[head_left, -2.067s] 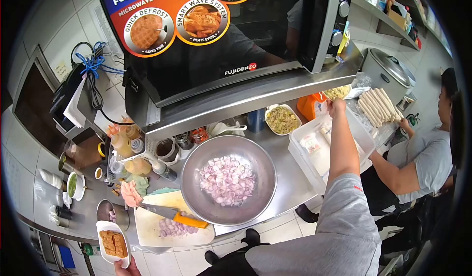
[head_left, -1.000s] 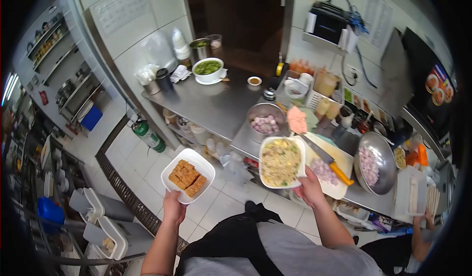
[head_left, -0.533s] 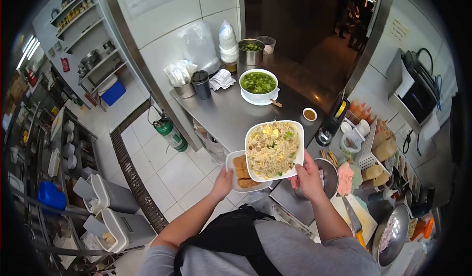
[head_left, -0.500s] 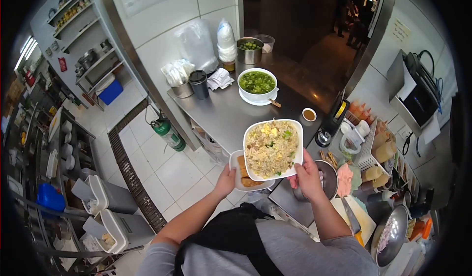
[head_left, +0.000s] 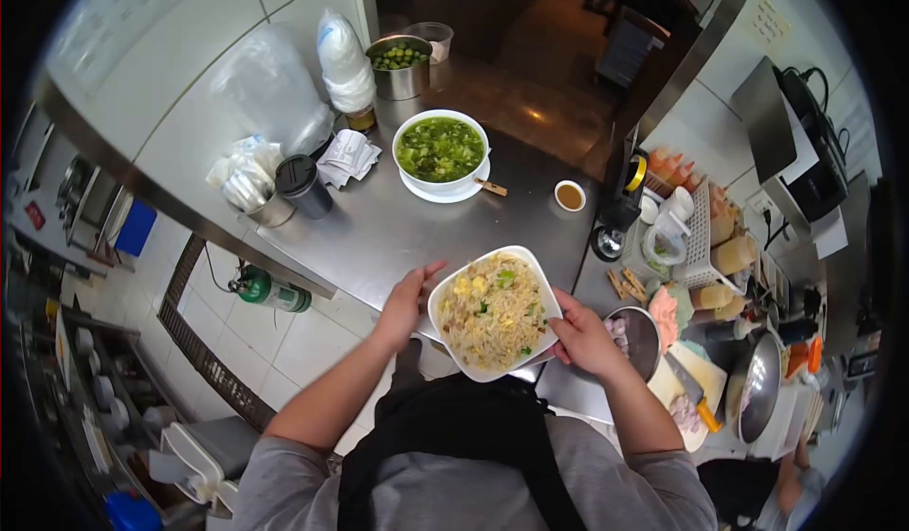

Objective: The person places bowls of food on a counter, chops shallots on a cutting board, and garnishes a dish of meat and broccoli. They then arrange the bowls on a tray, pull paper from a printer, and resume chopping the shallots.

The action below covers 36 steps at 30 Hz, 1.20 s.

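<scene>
My right hand grips the right side of a white square-sided dish, thumb on the rim. Fried rice with egg and green bits fills it. My left hand is beside the dish's left edge, index finger stretched out; its other fingers are partly hidden. The dish of brown rolls seen earlier does not show now. Beyond my hands, a white bowl of green soup stands on a saucer with a wooden clothespin at its edge. A small cup of brown sauce sits to the right.
A steel counter lies ahead, with a black lidded cup, folded papers and a steel pot. To the right are sauce bottles, a knife on a cutting board and a wok. Another person is at lower right.
My view has turned left and moved nearer the counter. The rice dish has come closer to my body. My left hand no longer shows the dish of rolls in it.
</scene>
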Motion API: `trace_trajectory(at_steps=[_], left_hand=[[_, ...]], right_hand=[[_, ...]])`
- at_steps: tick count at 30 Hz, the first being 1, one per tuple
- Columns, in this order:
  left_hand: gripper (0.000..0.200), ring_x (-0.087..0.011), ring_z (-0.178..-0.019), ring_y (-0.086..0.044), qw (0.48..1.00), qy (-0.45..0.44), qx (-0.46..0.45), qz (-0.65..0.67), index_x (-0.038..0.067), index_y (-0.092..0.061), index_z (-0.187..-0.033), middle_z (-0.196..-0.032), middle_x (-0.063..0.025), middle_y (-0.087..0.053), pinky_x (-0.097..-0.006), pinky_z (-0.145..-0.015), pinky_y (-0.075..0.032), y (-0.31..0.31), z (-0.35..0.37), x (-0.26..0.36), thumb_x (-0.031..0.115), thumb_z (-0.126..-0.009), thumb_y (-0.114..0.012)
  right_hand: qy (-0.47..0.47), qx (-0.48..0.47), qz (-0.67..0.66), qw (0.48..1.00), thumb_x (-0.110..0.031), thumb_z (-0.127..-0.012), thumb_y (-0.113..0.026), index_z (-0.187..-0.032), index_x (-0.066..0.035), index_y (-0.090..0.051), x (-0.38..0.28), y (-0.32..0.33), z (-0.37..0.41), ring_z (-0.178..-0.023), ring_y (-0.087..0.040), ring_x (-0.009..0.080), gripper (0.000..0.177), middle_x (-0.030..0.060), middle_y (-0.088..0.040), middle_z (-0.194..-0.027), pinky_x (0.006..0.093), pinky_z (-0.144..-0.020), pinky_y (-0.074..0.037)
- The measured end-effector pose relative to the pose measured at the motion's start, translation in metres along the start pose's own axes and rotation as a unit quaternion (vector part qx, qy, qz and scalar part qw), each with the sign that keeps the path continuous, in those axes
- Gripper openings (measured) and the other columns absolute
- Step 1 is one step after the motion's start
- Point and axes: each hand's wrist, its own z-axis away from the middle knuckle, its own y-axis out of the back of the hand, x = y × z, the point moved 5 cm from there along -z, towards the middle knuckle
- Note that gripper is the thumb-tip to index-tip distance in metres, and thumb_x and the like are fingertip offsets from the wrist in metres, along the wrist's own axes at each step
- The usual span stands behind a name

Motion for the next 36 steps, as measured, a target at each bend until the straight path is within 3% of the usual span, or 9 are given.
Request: trace_trajectory(at_steps=[2, 5, 11, 16, 18, 21, 23, 26, 36], left_hand=[[0.05, -0.0195, -0.114, -0.062, 0.949, 0.13, -0.208, 0.2, 0.002, -0.05, -0.138, -0.131, -0.0115, -0.06, -0.0343, -0.098, -0.05, -0.002, -0.006, 0.037, 0.039, -0.106, -0.039], [0.056, -0.0193, -0.115, -0.062, 0.913, 0.261, -0.263, 0.171, 0.002, -0.052, -0.137, -0.129, -0.0103, -0.061, -0.0344, -0.098, -0.05, 0.027, -0.019, 0.03, 0.046, -0.106, -0.037], [0.059, -0.0204, -0.12, -0.058, 0.941, 0.261, -0.178, 0.12, -0.004, -0.047, -0.139, -0.131, -0.0143, -0.059, -0.0344, -0.104, -0.045, 0.106, -0.043, 0.022, 0.044, -0.105, -0.04], [0.052, -0.0177, -0.109, -0.058, 0.974, 0.068, -0.172, -0.132, -0.007, -0.054, -0.13, -0.118, -0.0129, -0.064, -0.03, -0.099, -0.043, 0.154, -0.073, 0.008, 0.038, -0.106, -0.042], [0.049, -0.0172, -0.105, -0.058, 0.982, 0.051, -0.141, -0.116, -0.006, -0.055, -0.129, -0.115, -0.0127, -0.065, -0.0295, -0.096, -0.044, 0.163, -0.076, 0.001, 0.035, -0.107, -0.04], [0.047, -0.0166, -0.101, -0.059, 0.992, 0.03, -0.087, -0.085, -0.005, -0.056, -0.127, -0.111, -0.0121, -0.066, -0.0292, -0.093, -0.045, 0.182, -0.083, -0.021, 0.033, -0.107, -0.038], [0.047, -0.0166, -0.1, -0.059, 0.999, 0.037, -0.02, -0.028, -0.006, -0.056, -0.126, -0.11, -0.0122, -0.065, -0.0294, -0.092, -0.045, 0.194, -0.085, -0.025, 0.033, -0.108, -0.037], [0.047, -0.0178, -0.102, -0.059, 1.0, 0.015, 0.014, -0.023, -0.006, -0.055, -0.127, -0.112, -0.0136, -0.065, -0.0295, -0.093, -0.045, 0.2, -0.089, -0.027, 0.033, -0.108, -0.036], [0.049, -0.0209, -0.103, -0.06, 0.991, -0.031, 0.129, -0.005, -0.008, -0.053, -0.126, -0.112, -0.0164, -0.064, -0.0316, -0.092, -0.046, 0.187, -0.134, -0.038, 0.035, -0.107, -0.036]], right_hand=[[-0.01, -0.02, 0.066, 0.998, -0.002, -0.093, -0.042, -0.148, -0.016, -0.041, 0.001, -0.02, -0.02, -0.055, -0.054, 0.0062, 0.057, 0.0021, -0.063, -0.08, 0.0235, -0.051, -0.047], [-0.057, -0.02, 0.094, 0.994, -0.003, -0.091, -0.042, -0.147, -0.015, -0.042, -0.002, -0.054, -0.057, -0.059, -0.056, 0.0075, 0.057, 0.0038, -0.064, -0.088, 0.0243, -0.056, -0.05], [-0.085, -0.063, 0.123, 0.987, -0.005, -0.089, -0.042, -0.145, -0.017, -0.047, -0.011, -0.103, -0.148, -0.061, -0.058, 0.0105, 0.057, 0.0064, -0.064, -0.092, 0.0246, -0.055, -0.051], [-0.089, -0.158, 0.171, 0.968, -0.007, -0.092, -0.043, -0.141, -0.013, -0.05, -0.018, -0.129, -0.203, -0.058, -0.057, 0.0109, 0.049, 0.0048, -0.062, -0.08, 0.0263, -0.053, -0.05], [-0.099, -0.164, 0.18, 0.965, -0.01, -0.096, -0.045, -0.141, -0.013, -0.049, -0.023, -0.125, -0.215, -0.057, -0.056, 0.0101, 0.045, 0.002, -0.059, -0.076, 0.0261, -0.053, -0.049], [-0.177, -0.124, 0.028, 0.976, -0.023, -0.103, -0.046, -0.136, -0.008, -0.05, 0.007, -0.099, -0.247, -0.063, -0.064, 0.0174, 0.036, 0.0108, -0.067, -0.086, 0.0297, -0.059, -0.056], [-0.121, 0.146, -0.157, 0.969, -0.032, -0.104, -0.049, -0.125, -0.002, -0.049, 0.037, -0.063, -0.28, -0.068, -0.068, 0.0228, 0.037, 0.0142, -0.067, -0.091, 0.0365, -0.067, -0.06], [-0.046, 0.232, -0.309, 0.921, -0.022, -0.101, -0.053, -0.11, 0.001, -0.048, 0.046, -0.057, -0.309, -0.073, -0.07, 0.0273, 0.025, 0.017, -0.067, -0.094, 0.0396, -0.069, -0.062], [-0.035, 0.366, -0.31, 0.877, -0.004, -0.096, -0.052, -0.095, -0.001, -0.044, 0.046, -0.048, -0.323, -0.076, -0.072, 0.0294, 0.009, 0.0199, -0.065, -0.093, 0.04, -0.064, -0.064]])
